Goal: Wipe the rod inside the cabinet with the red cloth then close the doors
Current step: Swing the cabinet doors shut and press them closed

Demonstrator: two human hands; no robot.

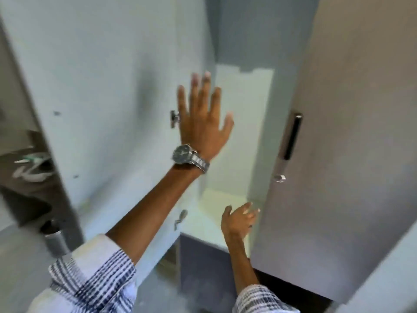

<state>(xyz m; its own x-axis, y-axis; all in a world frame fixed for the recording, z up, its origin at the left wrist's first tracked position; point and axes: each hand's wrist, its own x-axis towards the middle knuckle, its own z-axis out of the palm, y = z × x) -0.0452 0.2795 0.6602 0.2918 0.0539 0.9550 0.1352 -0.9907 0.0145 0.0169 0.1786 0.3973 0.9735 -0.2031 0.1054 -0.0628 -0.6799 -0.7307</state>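
The cabinet stands before me with a gap between its two doors. My left hand [203, 118], fingers spread and empty, lies against the edge of the pale blue-grey left door [101, 86], next to a small metal latch [174, 118]. Lower down, my right hand [239, 219] is open and empty at the inner edge of the grey right door [349, 132], which carries a long dark handle [293, 136]. Between the doors I see the white cabinet interior [239, 132] and its floor. Neither the rod nor the red cloth is visible.
A dark base panel [203, 263] runs under the cabinet opening. At the far left, behind the left door, lies a dark cluttered area with a cylindrical metal object [55, 240]. A small knob [279, 178] sits below the right door's handle.
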